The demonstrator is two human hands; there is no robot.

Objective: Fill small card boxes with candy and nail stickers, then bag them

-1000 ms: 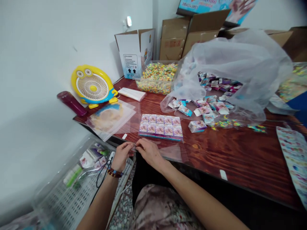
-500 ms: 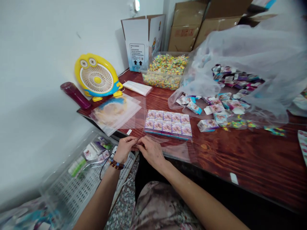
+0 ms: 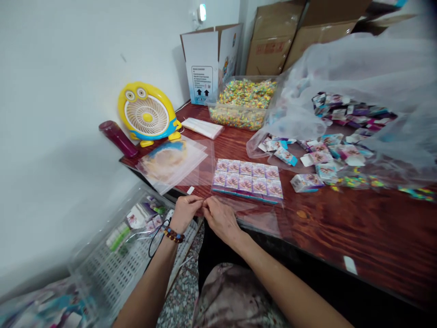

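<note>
Edge of the bench (image 3: 327, 232) passes right by my knuckles: my left hand (image 3: 185, 212) and right hand (image 3: 222, 221) meet there, thumbs pressed to fingers, each grip pinched closed. Whether anything thin is caught in either, I cannot tell. Just beyond sits the block of small boxes (image 3: 246, 177), two rows of five, with clear film (image 3: 268, 218) spreading from it toward me as far as the rim. The widest run of wood lies to my right, past a white tag (image 3: 350, 265); on my left, flat plastic sleeves (image 3: 170, 166) reach the edge near a lower, perforated basket (image 3: 112, 262). The wood is dark red, streaky and glossy; the film slick and limp; the boxes crisp, square-cornered, printed. Farther back, a crumpled translucent bag (image 3: 362, 68) bulges beside a rigid clear tub (image 3: 235, 119) of yellow-green bits (image 3: 246, 95).
</note>
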